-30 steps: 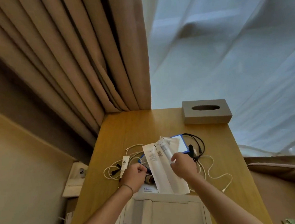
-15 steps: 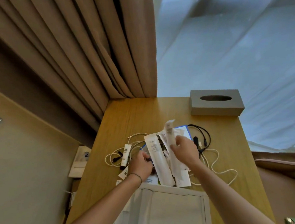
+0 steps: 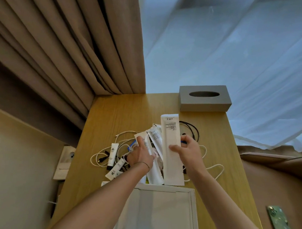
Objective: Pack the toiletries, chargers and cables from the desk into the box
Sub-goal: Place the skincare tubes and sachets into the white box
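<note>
My right hand (image 3: 188, 152) grips a long white paper packet (image 3: 172, 160) and holds it upright above the pile, printed back toward me. My left hand (image 3: 141, 155) rests with fingers spread on the other white packets (image 3: 155, 137) lying on the desk. Small white tubes with black caps (image 3: 112, 155) lie left of the pile among tangled white cables (image 3: 99, 155). A black cable (image 3: 193, 130) curls behind my right hand. The open white box (image 3: 171, 191) stands at the desk's near edge, just below the held packet.
A grey tissue box (image 3: 204, 98) sits at the desk's far right corner. Brown curtains (image 3: 67, 48) hang behind the wooden desk (image 3: 128, 112). A wall socket plate (image 3: 65, 162) lies left of the desk. A green phone (image 3: 278, 218) rests on the seat at lower right.
My right hand has lifted one long white packet off the pile and turned it upright. My left hand has moved forward onto the remaining packets.
</note>
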Motion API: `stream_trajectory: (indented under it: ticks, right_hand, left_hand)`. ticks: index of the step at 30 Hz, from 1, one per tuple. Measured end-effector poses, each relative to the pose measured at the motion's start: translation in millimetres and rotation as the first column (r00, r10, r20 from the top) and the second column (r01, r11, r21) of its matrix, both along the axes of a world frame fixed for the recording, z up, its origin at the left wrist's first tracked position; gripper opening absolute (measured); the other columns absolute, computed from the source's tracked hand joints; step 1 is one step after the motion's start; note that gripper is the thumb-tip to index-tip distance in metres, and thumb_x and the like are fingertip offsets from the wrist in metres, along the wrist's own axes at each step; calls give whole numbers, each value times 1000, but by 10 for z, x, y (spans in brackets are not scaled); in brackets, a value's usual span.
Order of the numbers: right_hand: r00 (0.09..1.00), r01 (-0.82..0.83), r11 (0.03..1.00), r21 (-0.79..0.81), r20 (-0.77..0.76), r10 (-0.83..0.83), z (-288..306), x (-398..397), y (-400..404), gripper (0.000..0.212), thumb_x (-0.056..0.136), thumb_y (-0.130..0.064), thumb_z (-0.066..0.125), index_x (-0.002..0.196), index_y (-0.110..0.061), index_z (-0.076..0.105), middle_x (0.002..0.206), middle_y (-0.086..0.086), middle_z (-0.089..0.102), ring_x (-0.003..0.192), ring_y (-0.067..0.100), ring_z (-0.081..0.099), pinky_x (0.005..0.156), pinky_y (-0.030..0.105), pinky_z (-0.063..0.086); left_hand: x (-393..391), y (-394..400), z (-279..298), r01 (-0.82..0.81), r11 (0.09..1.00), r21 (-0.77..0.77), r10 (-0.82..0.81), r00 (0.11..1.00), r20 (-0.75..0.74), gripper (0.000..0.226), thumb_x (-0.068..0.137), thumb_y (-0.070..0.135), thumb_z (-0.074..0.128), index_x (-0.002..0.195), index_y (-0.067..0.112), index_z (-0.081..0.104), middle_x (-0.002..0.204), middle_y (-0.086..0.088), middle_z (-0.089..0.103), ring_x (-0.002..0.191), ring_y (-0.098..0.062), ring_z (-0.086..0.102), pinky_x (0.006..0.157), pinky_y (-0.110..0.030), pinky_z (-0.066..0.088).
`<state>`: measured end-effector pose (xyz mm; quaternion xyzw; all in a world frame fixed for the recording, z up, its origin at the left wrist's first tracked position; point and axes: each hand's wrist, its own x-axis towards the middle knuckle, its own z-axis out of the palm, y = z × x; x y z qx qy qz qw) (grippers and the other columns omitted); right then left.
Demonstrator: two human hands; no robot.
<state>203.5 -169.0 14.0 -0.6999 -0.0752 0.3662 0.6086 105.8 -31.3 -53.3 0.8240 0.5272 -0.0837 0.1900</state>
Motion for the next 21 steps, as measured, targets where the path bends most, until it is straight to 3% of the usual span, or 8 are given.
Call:
stream_trajectory:
  ticks: [3,5,8,10,12,16,21]
  right_hand:
    - [1000,-7,1000,16,-7,7,95,-80,-69,28,80,-6,78,102,-12,61,86,-4,78,78,16,76,70,40,62]
    - [1000,-7,999,48,-28,9,152,-131,-124,28,79,-4,79,101,-10,62,90,1,79,83,20,76,75,45,62]
    - [999,-32,997,72,-27,34,234,-211,-217,30,80,-3,78,104,-11,63,94,1,79,86,19,76,77,44,62]
    - [998,-51,994,94,-30,54,289,-278,-278,34,80,0,77,109,-13,65,98,2,79,90,20,76,79,43,61]
    - [996,-71,989,133,-40,77,336,-362,-346,37,80,5,75,112,-14,69,100,4,79,93,22,76,78,38,61]
    - [991,-125,977,174,-26,132,361,-608,-509,37,81,8,71,112,-13,73,103,8,79,95,27,75,81,39,62]
    - [982,-185,981,51,56,182,244,-957,-650,35,80,3,75,106,-20,76,102,-3,79,96,16,75,76,28,60]
  left_hand:
    - [9,9,-43,-35,999,9,35,999,42,94,80,39,77,143,25,8,102,-6,68,81,-29,66,63,-36,48]
    - [13,33,-56,-121,992,-27,123,981,150,95,78,25,79,143,28,10,101,-4,68,80,-28,66,63,-36,47]
    - [9,109,-24,-223,958,-180,267,923,276,63,76,16,77,127,25,41,100,2,68,85,-28,66,70,-37,54]
    - [-25,139,24,-173,957,-233,242,918,313,28,79,22,75,105,21,65,96,3,73,85,-25,67,74,-39,57]
    - [-73,142,83,-122,958,-261,221,891,397,11,83,25,73,93,20,73,92,1,75,82,-23,69,76,-42,59]
    - [-193,135,326,-128,948,-292,285,749,598,13,88,22,73,101,19,72,97,3,74,89,-19,69,69,-29,54]
    - [-467,109,773,-107,933,-344,346,536,770,29,94,22,67,121,10,63,112,0,69,101,-15,66,83,-33,58]
